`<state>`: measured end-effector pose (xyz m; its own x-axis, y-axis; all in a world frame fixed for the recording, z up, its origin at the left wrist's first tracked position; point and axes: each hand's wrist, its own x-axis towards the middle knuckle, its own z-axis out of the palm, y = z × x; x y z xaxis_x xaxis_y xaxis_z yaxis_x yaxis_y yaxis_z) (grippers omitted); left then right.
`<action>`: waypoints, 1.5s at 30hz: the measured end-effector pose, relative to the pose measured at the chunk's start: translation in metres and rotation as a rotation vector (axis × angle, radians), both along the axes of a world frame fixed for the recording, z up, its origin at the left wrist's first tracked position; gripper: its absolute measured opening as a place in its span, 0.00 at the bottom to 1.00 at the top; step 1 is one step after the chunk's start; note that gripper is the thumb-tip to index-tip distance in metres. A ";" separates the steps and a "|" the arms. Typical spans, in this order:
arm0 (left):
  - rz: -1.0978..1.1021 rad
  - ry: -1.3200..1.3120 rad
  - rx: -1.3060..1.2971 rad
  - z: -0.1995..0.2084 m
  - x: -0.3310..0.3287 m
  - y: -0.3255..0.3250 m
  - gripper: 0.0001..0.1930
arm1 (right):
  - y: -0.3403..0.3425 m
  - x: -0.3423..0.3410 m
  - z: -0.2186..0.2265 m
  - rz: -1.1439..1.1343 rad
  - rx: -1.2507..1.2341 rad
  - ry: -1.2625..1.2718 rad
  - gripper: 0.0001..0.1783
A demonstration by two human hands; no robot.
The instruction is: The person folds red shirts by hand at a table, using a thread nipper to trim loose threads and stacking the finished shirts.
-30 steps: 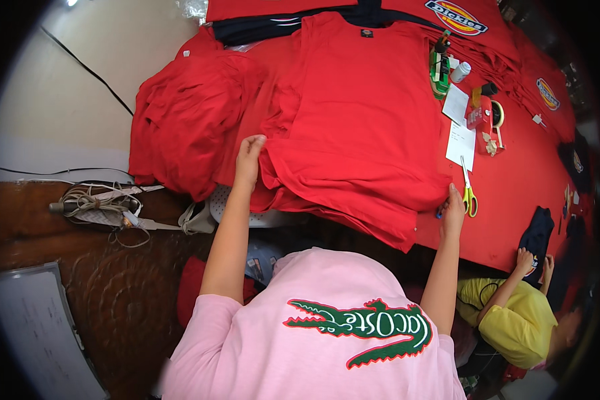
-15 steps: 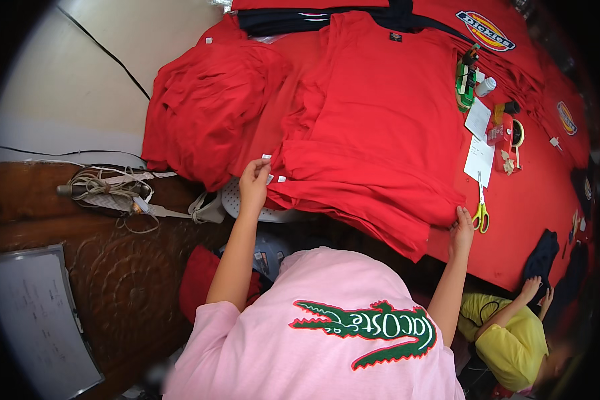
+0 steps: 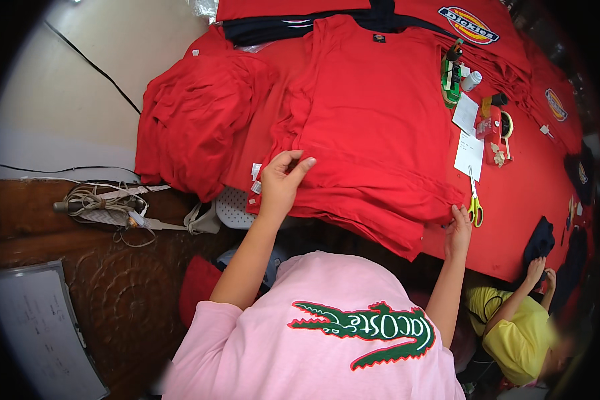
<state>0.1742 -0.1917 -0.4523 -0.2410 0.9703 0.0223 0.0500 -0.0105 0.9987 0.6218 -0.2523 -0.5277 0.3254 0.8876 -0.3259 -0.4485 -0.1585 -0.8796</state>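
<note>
A red shirt (image 3: 380, 100) lies spread on top of a stack of red garments, its neck with a dark label at the far end and its hem toward me. Over the hem's left part is my left hand (image 3: 281, 187), thumb and forefinger apart, with nothing visibly held; whether it touches the cloth is unclear. White tags (image 3: 255, 179) stick out at the stack's left edge beside that hand. My right hand (image 3: 458, 230) pinches the hem's right corner between thumb and fingers.
A heap of red garments (image 3: 197, 113) lies to the left. Along the right are yellow-handled scissors (image 3: 475, 207), paper slips (image 3: 469, 155), a red tape dispenser (image 3: 493, 127) and a green tool (image 3: 451, 83). A co-worker in yellow (image 3: 513, 330) handles dark cloth (image 3: 540, 240) at lower right.
My left hand has left the tags at the shirt's left edge and moved right over the hem, its thumb and forefinger spreading. The right hand keeps hold of its corner.
</note>
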 end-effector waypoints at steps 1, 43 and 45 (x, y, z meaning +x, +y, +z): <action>-0.020 0.114 0.057 0.008 0.005 0.000 0.12 | -0.002 0.003 0.000 0.009 0.008 0.006 0.08; -0.225 0.798 0.783 0.089 0.042 -0.036 0.15 | -0.047 -0.022 0.051 0.223 0.194 -0.193 0.13; -0.138 0.738 0.577 0.085 0.022 -0.038 0.18 | -0.049 -0.017 0.054 0.218 0.220 -0.219 0.12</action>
